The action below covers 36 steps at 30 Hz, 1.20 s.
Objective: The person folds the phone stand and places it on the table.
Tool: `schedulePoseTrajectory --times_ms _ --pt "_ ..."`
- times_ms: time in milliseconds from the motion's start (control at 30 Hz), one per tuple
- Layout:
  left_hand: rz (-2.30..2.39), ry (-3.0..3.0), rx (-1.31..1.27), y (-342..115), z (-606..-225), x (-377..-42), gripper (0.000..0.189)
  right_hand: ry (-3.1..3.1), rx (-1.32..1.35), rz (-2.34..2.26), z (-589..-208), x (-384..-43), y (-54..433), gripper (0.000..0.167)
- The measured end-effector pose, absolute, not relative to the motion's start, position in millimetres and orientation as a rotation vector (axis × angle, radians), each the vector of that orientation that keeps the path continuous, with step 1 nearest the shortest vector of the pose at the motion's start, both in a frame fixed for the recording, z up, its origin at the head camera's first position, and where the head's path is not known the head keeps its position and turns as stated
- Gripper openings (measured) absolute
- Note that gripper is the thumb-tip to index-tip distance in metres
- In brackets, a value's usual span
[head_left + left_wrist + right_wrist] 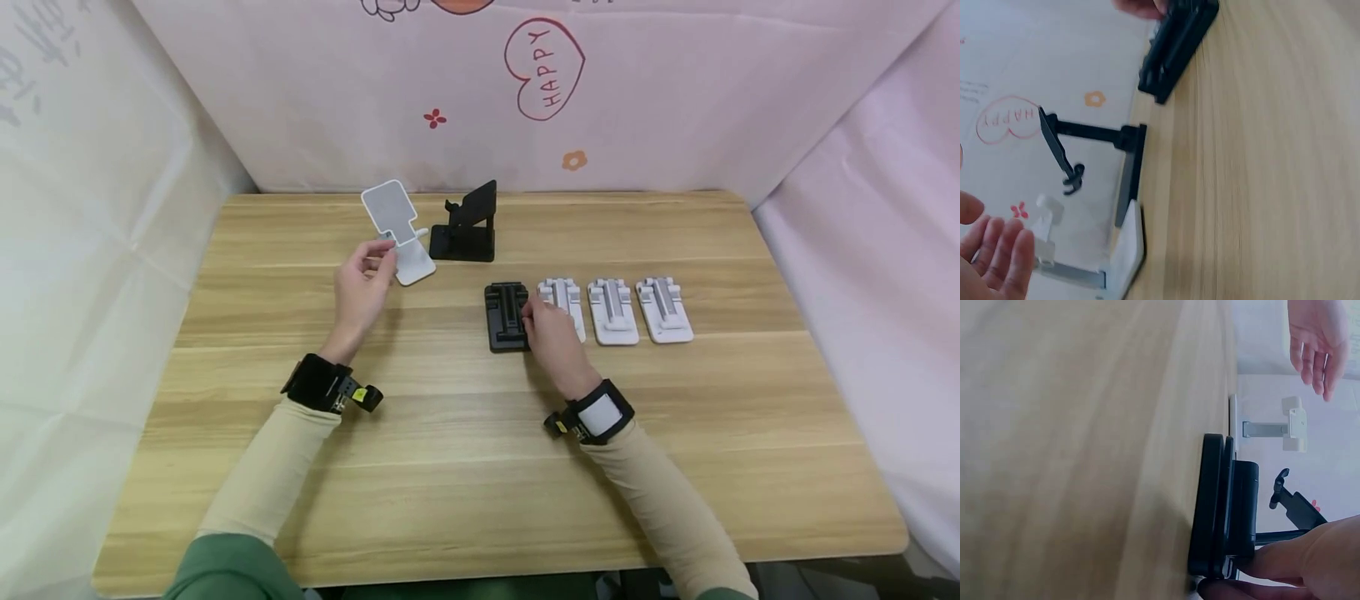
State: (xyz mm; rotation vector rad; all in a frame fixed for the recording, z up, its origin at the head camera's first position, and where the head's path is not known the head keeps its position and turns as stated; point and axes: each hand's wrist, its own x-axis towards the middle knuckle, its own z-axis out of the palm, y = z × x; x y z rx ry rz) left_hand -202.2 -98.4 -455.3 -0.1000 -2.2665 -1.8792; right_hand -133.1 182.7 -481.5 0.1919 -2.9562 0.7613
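Note:
My right hand (558, 343) pinches the right edge of a folded black phone stand (506, 317) between thumb and fingers. In the right wrist view, that stand (1216, 506) shows edge-on, close over the wood. Beside an unfolded white phone stand (415, 260), my left hand (363, 287) has relaxed fingers and grips nothing. The left wrist view shows those fingers (1013, 256) overlapping part of the white stand. Just right of it stands an unfolded black phone stand (463, 242), its plate raised and tilted on a post.
Three folded white phone stands (613, 312) lie in a row right of the folded black one, the nearest partly hidden by my right hand. A printed white cloth (480, 92) hangs along the back edge of the wooden table (420, 483).

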Motion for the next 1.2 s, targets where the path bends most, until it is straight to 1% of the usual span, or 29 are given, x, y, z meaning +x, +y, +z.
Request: schedulePoseTrajectory --times_ms 200,400,533,767,900,1000,1200 --pt "-1.801 -2.219 -0.018 -107 -457 -216 0.029 -2.922 0.190 0.779 -484 -128 184 0.008" --pt "-1.733 -2.190 0.040 -118 -466 -238 0.033 -2.861 0.228 0.708 -483 -124 185 0.008" --pt "-1.778 -2.175 0.056 -120 -467 -251 0.044 -2.804 0.249 0.670 -483 -123 185 0.010" --pt "-1.935 -2.264 0.131 -119 -461 -265 0.075 -2.741 0.297 0.692 -480 -124 187 0.011" --pt "-1.995 -2.345 0.155 -118 -457 -273 0.085 -2.711 0.314 0.726 -478 -125 188 0.011" --pt "-2.056 -2.364 0.154 -116 -456 -279 0.082 -2.684 0.332 0.740 -477 -125 188 0.011" --pt "-2.206 -2.337 0.195 -110 -459 -288 0.062 -2.640 0.375 0.754 -476 -124 187 0.011"
